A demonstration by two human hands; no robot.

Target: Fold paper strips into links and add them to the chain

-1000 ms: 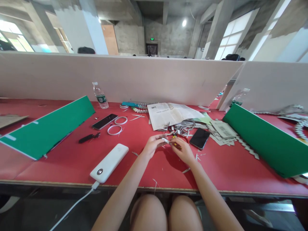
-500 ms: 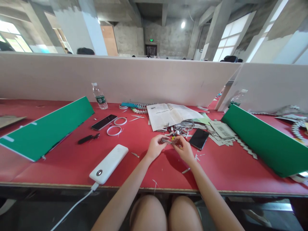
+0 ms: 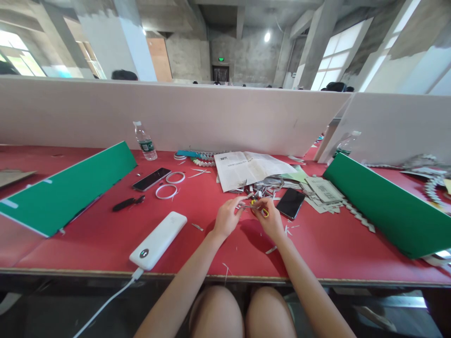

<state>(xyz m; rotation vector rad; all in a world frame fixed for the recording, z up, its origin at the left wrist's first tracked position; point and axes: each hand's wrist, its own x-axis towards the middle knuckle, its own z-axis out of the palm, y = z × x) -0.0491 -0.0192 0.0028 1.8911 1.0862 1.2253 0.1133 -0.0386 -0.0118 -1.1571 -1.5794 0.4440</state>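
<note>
Hands: left hand [image 3: 225,219] and right hand [image 3: 270,219] are meeting over the middle of the red table [image 3: 105,234], a little in from its near edge, so both can be working on one small thing between them.
Left fingers: they are curling in and pinching the end of a thin paper strip [image 3: 244,205], seemingly to be holding it taut and level.
Right fingers: they are closing around small scissors [image 3: 260,210] with yellow handles; the blades are too small to make out.
Strip: it is lying between the two sets of fingertips, just above the tabletop, touching the left fingers and reaching toward the scissors.
Scraps: cut paper bits [image 3: 262,190] are piling just beyond the hands, by the newspaper [image 3: 246,169], within easy reach.
Phone: a dark phone [image 3: 291,203] is resting just right of the right hand, apart from it.
Power bank: it [image 3: 158,239] is sitting near the near edge, left of the left arm, clear of the work.
</note>
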